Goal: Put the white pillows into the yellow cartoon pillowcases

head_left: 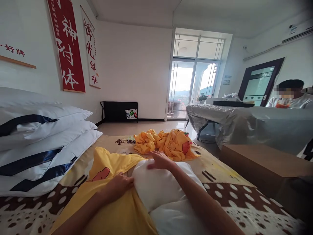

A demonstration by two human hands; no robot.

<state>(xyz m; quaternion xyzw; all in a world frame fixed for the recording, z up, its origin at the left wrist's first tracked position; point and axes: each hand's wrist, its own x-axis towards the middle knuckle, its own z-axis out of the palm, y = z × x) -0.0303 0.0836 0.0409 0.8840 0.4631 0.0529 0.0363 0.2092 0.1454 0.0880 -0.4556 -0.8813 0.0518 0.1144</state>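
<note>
A plump white pillow lies on the patterned bed cover in front of me. Along its left side spreads a yellow pillowcase with a pink-red print, and its far edge reaches the pillow's far corner. My left hand is closed on the pillowcase's edge against the pillow's left side; the fingertips are partly hidden. Over the far end of the pillow rests my right hand, its fingers stretched leftward and the thumb apart from them. Whether any of the pillow sits inside the pillowcase is unclear.
Crumpled orange-yellow cloths lie at the bed cover's far end. White pillows with dark bands are stacked at left. A cardboard box stands at right, before a plastic-covered table where a person sits.
</note>
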